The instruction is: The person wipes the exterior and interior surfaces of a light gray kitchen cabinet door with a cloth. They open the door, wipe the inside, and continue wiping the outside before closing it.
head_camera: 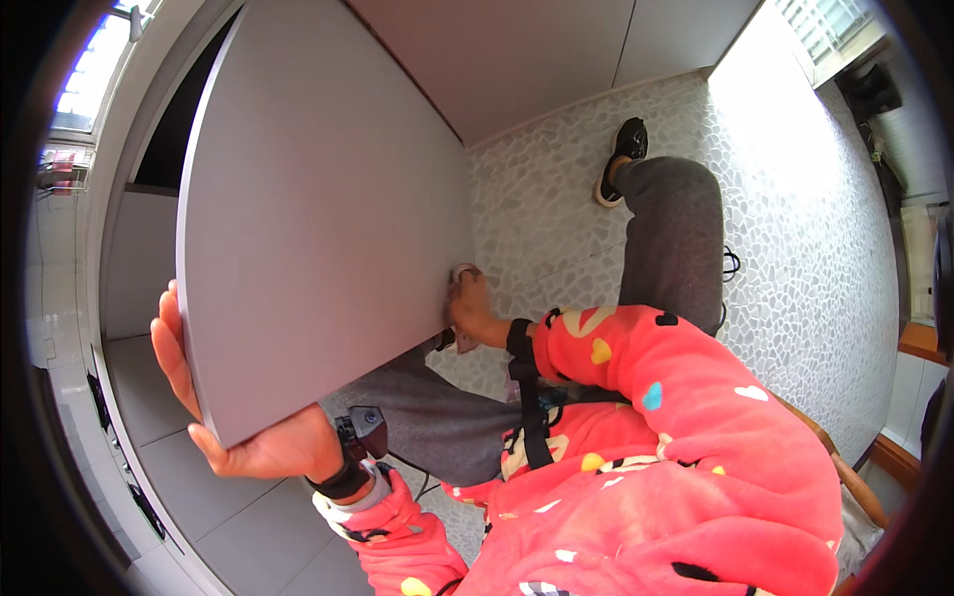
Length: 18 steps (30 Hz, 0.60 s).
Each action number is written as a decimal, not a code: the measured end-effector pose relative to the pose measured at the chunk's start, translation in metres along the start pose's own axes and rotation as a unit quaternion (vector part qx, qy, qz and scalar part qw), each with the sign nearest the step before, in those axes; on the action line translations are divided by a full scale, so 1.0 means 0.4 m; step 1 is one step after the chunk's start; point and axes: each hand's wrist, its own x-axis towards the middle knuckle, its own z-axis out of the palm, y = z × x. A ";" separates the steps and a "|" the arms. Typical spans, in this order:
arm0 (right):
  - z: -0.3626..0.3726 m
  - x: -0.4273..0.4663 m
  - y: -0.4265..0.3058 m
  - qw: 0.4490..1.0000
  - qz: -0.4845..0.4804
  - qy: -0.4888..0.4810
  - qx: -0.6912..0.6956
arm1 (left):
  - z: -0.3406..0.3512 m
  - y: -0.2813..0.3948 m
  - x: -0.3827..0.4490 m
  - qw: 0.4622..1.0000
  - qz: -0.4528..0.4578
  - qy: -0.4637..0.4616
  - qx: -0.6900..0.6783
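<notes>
A grey cabinet door stands swung out from its cabinet, its flat face towards me. My left hand grips the door's corner at the lower left, fingers behind the panel and thumb at its edge. My right hand is at the door's far right edge, low near the floor. Bunched under its fingers is a pale pinkish cloth, partly hidden by the hand, pressed against or right beside the door.
Dark cabinet space shows behind the door. Other grey cabinet fronts run along the left, below a pale countertop. My leg and black shoe rest on the pebble-patterned floor. A wooden chair part curves behind me.
</notes>
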 end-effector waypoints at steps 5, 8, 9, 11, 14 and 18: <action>-0.097 -0.153 -0.252 0.984 -0.094 -0.059 0.137 | -0.043 0.008 0.019 0.998 -0.034 -0.035 -0.042; -0.152 -0.221 -0.388 0.950 -0.251 -0.033 0.183 | -0.047 0.011 0.020 0.997 -0.045 -0.048 -0.051; -0.169 -0.238 -0.428 0.944 -0.273 -0.038 0.184 | -0.043 0.012 0.019 0.996 -0.048 -0.051 -0.053; -0.200 -0.268 -0.503 0.929 -0.315 -0.047 0.187 | -0.032 0.013 0.016 0.996 -0.048 -0.057 -0.047; -0.223 -0.297 -0.607 0.888 -0.382 -0.075 0.246 | -0.009 0.018 0.005 0.997 -0.033 -0.064 -0.011; -0.240 -0.294 -0.705 0.823 -0.508 -0.001 0.254 | 0.025 0.030 -0.023 0.997 -0.060 -0.034 -0.019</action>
